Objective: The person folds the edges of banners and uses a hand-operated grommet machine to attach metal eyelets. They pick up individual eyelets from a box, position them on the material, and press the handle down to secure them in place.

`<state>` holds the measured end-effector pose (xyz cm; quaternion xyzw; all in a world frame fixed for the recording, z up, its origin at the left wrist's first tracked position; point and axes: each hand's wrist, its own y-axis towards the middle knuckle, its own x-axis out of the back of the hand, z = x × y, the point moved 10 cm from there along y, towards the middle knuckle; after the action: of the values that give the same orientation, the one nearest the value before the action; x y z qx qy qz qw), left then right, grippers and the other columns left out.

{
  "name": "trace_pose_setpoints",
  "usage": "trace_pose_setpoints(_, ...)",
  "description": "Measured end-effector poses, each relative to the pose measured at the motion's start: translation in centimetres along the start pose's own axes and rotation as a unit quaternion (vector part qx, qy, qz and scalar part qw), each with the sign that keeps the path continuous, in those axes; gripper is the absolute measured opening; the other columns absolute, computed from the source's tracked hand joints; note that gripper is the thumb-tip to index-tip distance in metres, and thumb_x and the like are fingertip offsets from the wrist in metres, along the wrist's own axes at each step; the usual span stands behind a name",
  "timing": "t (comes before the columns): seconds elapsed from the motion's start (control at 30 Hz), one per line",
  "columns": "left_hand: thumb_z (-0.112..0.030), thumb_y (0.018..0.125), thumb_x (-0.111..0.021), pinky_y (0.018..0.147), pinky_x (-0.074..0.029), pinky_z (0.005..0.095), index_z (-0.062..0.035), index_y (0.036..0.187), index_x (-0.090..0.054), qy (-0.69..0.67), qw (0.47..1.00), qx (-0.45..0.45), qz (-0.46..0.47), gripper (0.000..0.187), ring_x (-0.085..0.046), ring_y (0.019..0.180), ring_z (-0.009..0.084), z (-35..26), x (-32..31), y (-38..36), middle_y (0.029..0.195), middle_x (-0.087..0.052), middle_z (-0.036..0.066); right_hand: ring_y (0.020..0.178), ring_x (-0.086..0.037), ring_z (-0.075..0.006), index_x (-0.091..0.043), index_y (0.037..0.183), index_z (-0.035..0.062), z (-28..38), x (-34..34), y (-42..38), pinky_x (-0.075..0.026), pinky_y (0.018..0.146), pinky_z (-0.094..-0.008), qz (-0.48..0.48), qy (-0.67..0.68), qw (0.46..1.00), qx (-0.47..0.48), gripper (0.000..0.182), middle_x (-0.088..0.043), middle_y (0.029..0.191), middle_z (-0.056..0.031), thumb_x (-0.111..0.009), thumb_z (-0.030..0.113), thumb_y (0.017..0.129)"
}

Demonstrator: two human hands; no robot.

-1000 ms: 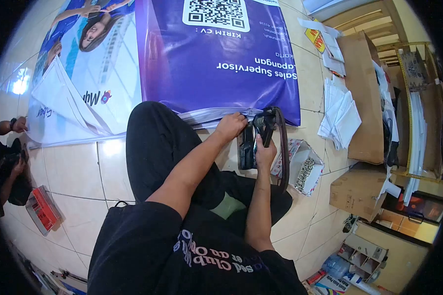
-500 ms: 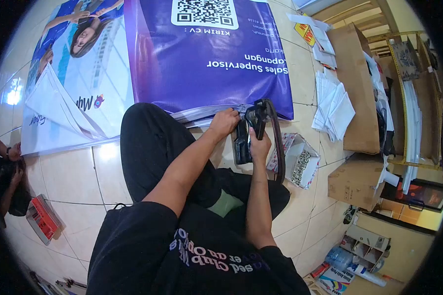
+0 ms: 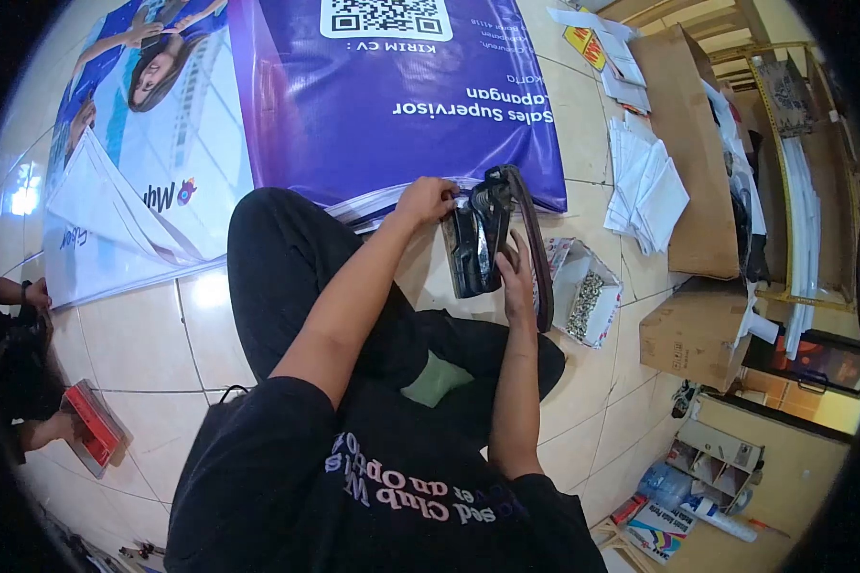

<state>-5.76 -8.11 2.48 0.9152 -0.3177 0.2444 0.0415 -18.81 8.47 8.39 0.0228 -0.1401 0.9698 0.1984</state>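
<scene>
Seen from head height, looking down past dark trousers [image 3: 291, 258] and crossed legs on a pale tiled floor [image 3: 139, 349]. Spread ahead on the floor, a large banner [image 3: 330, 134], purple at right and pale with a photo at left, lettered upside down from this viewpoint, with folded layers along the near edge. At that edge, the left hand [image 3: 424, 201], fingers curled and pinching the folds, just beside the top end of a black tool [image 3: 478, 239]. Against the tool's right side, the right hand [image 3: 514, 280], thumb and fingers spread loosely rather than wrapped around. Farther around the tool, a long curved brown bar [image 3: 545, 296], apparently a lever. In handling, probably a light, soft, floppy sheet, thicker and stiffer where folded, glossy enough to slip; best held by the stacked near edge, close to the tool, all layers together between thumb and fingers. By contrast, likely a heavy, rigid tool, best grasped around the body. To the right, an uncovered patterned box [image 3: 609, 313] of small metal rings [image 3: 586, 298], then white sheets [image 3: 645, 186] and a cardboard box [image 3: 680, 143]. At far left, another person's upper hand [image 3: 37, 294] at the banner's corner and lower hand [image 3: 59, 427] at a red box [image 3: 96, 420].
</scene>
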Motion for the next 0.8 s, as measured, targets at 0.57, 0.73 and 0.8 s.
trace_pose_setpoints(0.57, -0.021, 0.084, -0.070, 0.053, -0.045, 0.0197, -0.0021, 0.080, -0.065, -0.610, 0.668, 0.365, -0.220, 0.020, -0.059, 0.061, 0.0099, 6.7, -11.0, -4.4, 0.075, -0.066, 0.005, 0.096, -0.059, -0.0203, -0.060, 0.114, 0.0015, 2.3, 18.6, 0.7, -0.047, 0.082, -0.0310, -0.235, -0.234, 0.942, 0.057, 0.031, -0.063, 0.107, -0.0120, -0.055, 0.022, 0.092)
trace_pose_setpoints(0.73, -0.021, 0.084, -0.069, 0.058, -0.047, 0.0241, 0.0020, 0.077, -0.067, -0.531, 0.741, 0.331, -0.244, 0.024, -0.060, 0.061, 0.0100, 7.1, -10.5, -4.3, 0.073, -0.068, 0.007, 0.096, -0.061, -0.0312, -0.064, 0.108, 0.0049, -3.2, 20.2, 4.2, -0.046, 0.083, -0.0380, -0.175, -0.621, 0.764, 0.003, 0.032, -0.064, 0.103, -0.0199, -0.060, 0.019, 0.080)
trace_pose_setpoints(0.8, -0.020, 0.084, -0.069, 0.060, -0.047, 0.0254, 0.0031, 0.075, -0.067, -0.508, 0.760, 0.314, -0.256, 0.025, -0.060, 0.061, 0.0101, 7.1, -10.3, -5.0, 0.072, -0.069, 0.007, 0.096, -0.062, -0.0328, -0.064, 0.108, 0.0053, -7.2, 20.1, 5.4, -0.046, 0.083, -0.0395, -0.095, -0.555, 0.826, -0.004, 0.031, -0.064, 0.105, -0.0212, -0.059, 0.021, 0.082)
